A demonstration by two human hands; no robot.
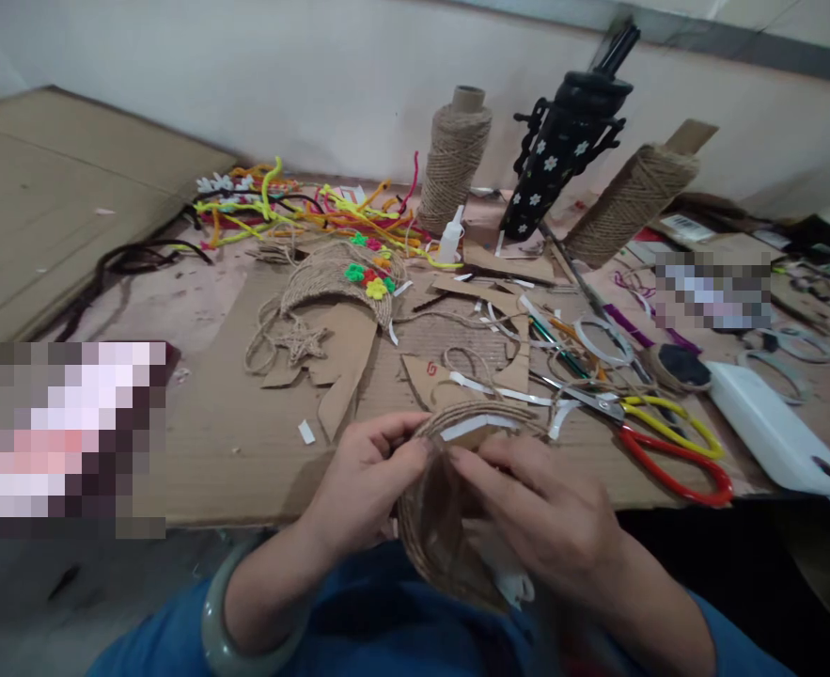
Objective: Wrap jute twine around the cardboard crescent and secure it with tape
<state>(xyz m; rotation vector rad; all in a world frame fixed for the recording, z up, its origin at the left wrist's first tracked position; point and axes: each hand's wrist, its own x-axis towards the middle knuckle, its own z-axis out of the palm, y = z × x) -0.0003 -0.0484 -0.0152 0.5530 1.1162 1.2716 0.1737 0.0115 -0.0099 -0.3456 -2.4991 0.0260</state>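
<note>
Low in front of my body is a curved, crescent-like cardboard piece wrapped in jute twine (415,531), with strips of white tape along its bare parts. My left hand (362,475) grips its left side, thumb and fingers pinched on the twine. From the other side, my right hand (552,498) closes its thumb and fingertips on the piece, close to my left thumb; whether a twine end is between them I cannot tell. Beyond my hands lies a finished-looking twine crescent (336,273) with bright felt-like flowers (370,280), and a twine star (302,340) beside it.
Scissors with red and yellow handles (658,437) lie right of my hands, near a white plastic tool (774,428). Two twine cones (455,160) (633,202), a black flowered holder (552,160) and a small glue bottle (450,240) stand behind. Colourful pipe cleaners (302,212) and cardboard scraps (348,362) cover the table.
</note>
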